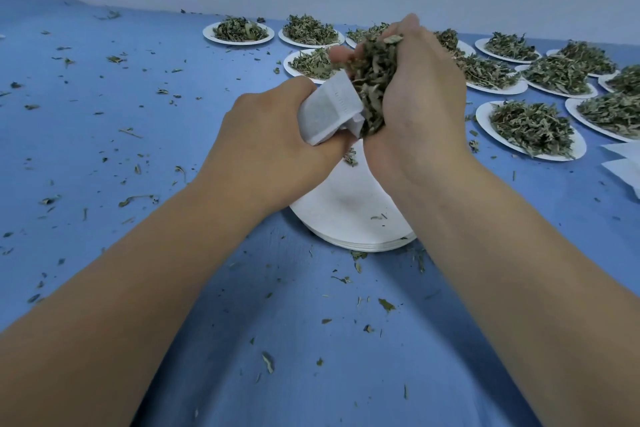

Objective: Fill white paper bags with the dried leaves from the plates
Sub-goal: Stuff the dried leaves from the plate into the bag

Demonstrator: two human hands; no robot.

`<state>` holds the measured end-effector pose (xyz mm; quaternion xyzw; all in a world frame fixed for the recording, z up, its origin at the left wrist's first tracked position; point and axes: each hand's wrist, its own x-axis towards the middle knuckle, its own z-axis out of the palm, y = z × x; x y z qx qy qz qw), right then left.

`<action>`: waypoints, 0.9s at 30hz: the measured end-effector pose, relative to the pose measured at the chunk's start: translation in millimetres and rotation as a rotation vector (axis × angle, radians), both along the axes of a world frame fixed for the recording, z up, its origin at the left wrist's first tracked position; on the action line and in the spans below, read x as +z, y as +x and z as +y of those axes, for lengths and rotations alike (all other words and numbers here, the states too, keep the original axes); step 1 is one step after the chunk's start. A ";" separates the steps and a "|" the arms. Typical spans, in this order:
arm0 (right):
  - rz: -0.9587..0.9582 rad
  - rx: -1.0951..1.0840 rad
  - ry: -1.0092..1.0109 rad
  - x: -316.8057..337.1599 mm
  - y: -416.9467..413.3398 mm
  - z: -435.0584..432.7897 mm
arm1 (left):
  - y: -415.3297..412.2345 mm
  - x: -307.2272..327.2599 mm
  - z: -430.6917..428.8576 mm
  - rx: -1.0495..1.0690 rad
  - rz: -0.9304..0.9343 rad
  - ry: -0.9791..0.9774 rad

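Note:
My left hand (273,135) grips a small white paper bag (329,111) above the table, its mouth turned toward my right hand. My right hand (415,97) holds a thick bunch of dried green leaves (372,87), its fingers curled round them, and the bunch touches the bag's open end. Directly below my hands lies a stack of white paper plates (349,215) with only a few leaf crumbs on top.
Several white plates heaped with dried leaves (533,128) stand in rows at the back and right of the blue table (138,114). More white paper bags (623,163) lie at the right edge. Leaf bits are scattered over the table. A pale wall runs behind.

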<state>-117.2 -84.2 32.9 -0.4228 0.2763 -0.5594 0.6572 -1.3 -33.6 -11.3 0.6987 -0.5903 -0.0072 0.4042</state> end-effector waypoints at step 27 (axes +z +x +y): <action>0.608 0.441 -0.273 -22.4 -57.3 -27.7 | 2.6 -4.8 0.0 -0.015 -0.162 0.152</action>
